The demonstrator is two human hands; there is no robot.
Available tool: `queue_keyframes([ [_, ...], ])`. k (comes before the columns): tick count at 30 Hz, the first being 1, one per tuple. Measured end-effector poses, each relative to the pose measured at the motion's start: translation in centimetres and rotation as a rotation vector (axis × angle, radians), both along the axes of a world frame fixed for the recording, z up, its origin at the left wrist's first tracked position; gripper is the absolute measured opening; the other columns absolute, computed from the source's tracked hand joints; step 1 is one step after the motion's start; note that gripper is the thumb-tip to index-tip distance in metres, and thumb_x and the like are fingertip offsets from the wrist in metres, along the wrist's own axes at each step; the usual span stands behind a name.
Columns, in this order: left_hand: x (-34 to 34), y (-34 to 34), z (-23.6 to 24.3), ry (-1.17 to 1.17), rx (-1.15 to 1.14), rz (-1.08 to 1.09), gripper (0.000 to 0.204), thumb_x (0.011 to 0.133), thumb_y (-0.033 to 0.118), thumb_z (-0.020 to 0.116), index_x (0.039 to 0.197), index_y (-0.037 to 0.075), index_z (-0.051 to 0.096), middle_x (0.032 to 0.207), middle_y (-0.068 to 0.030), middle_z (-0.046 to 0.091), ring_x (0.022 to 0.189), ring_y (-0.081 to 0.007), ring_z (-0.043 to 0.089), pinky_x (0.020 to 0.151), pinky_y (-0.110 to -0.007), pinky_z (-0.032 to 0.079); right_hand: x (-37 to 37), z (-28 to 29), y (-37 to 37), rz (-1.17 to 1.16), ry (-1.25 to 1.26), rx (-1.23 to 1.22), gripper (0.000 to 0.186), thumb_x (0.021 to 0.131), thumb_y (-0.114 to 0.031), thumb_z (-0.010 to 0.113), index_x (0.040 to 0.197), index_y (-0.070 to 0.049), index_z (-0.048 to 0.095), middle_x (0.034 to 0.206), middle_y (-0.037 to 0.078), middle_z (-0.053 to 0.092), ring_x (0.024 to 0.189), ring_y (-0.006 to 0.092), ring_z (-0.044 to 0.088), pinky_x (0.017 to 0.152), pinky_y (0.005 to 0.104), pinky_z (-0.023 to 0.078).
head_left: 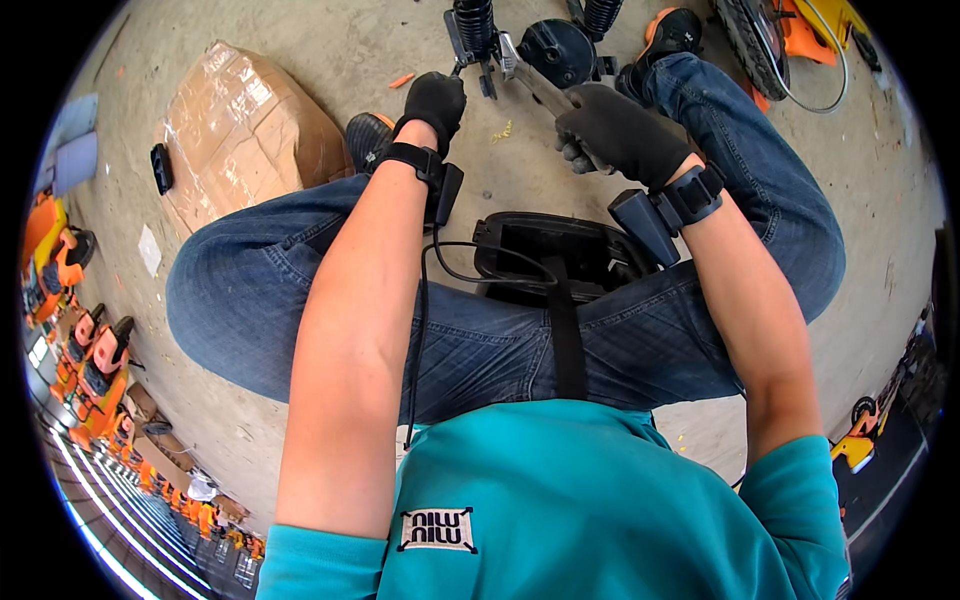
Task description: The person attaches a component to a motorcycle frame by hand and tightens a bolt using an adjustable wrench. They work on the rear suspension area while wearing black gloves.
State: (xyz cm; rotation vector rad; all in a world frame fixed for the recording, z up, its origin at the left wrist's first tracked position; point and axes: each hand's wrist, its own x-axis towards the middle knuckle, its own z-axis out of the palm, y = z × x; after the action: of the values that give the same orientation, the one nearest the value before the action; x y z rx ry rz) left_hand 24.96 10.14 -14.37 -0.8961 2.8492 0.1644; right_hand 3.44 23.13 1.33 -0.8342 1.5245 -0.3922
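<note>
My right hand [625, 133], in a black glove, is wrapped round the handle of a metal wrench [545, 92]. The wrench's head lies against the lower end of a black coil-spring shock absorber [476, 22]. My left hand [436, 102], also gloved in black, is closed beside the foot of that shock absorber. What its fingers hold, if anything, is hidden. To the right of the wrench head is a round black wheel hub [556, 52], with a second coil spring [602, 14] above it.
A large taped cardboard box [245, 130] stands on the concrete floor at left. Between my legs sits a black open-topped case [510, 232] with a strap and cable. A tyre [752, 45] stands at far right. Orange vehicles [103, 360] line the left side.
</note>
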Motion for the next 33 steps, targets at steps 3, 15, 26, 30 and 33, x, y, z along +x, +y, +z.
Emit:
queue_keyframes([
  [3, 0.2, 0.0, 0.3, -0.069, -0.019, -0.051, 0.012, 0.073, 0.008, 0.06, 0.085, 0.008, 0.059, 0.08, -0.0091, 0.062, 0.077, -0.0261, 0.062, 0.068, -0.034, 0.05, 0.2, 0.7, -0.1, -0.028, -0.063, 0.025, 0.017, 0.087, -0.013, 0.052, 0.086, 0.004, 0.054, 0.069, 0.01, 0.06, 0.053, 0.0138, 0.06, 0.045, 0.0236, 0.047],
  [15, -0.8, 0.0, 1.1, -0.231, 0.018, -0.032, 0.019, 0.077, 0.009, 0.057, 0.096, 0.009, 0.059, 0.091, -0.0109, 0.063, 0.087, -0.0274, 0.063, 0.073, -0.034, 0.051, -4.5, 1.4, -3.8, 0.233, -0.107, -0.192, 0.028, 0.088, -0.019, 0.052, 0.087, 0.006, 0.065, 0.081, 0.016, 0.067, 0.065, 0.0158, 0.066, 0.059, 0.0266, 0.055],
  [26, 1.1, 0.0, -0.8, -0.048, 0.113, 0.103, 0.02, 0.082, 0.01, 0.054, 0.1, 0.005, 0.061, 0.097, -0.0129, 0.063, 0.094, -0.0256, 0.061, 0.08, -0.034, 0.049, -3.9, 6.1, -8.2, 0.295, 0.136, -0.02, 0.026, 0.084, -0.015, 0.054, 0.088, 0.009, 0.063, 0.084, 0.021, 0.067, 0.063, 0.0213, 0.068, 0.056, 0.031, 0.057],
  [30, -0.3, 0.3, -1.8, 0.412, 0.412, 0.311, 0.022, 0.089, 0.017, 0.05, 0.081, 0.0, 0.062, 0.072, -0.018, 0.062, 0.065, -0.0296, 0.063, 0.059, -0.04, 0.051, -9.3, -0.7, -13.8, 1.401, 0.413, -0.781, 0.023, 0.08, -0.024, 0.052, 0.09, -0.009, 0.067, 0.087, 0.017, 0.065, 0.082, 0.0326, 0.063, 0.069, 0.043, 0.047],
  [33, -0.1, 0.6, -1.7, 0.569, 0.569, 0.437, 0.024, 0.088, 0.02, 0.05, 0.079, 0.0, 0.059, 0.066, -0.0157, 0.061, 0.056, -0.029, 0.061, 0.052, -0.039, 0.049, -9.2, -1.0, -15.0, 1.381, 0.411, -0.794, 0.025, 0.079, -0.025, 0.054, 0.093, -0.01, 0.068, 0.09, 0.015, 0.066, 0.084, 0.0321, 0.063, 0.071, 0.0432, 0.047],
])
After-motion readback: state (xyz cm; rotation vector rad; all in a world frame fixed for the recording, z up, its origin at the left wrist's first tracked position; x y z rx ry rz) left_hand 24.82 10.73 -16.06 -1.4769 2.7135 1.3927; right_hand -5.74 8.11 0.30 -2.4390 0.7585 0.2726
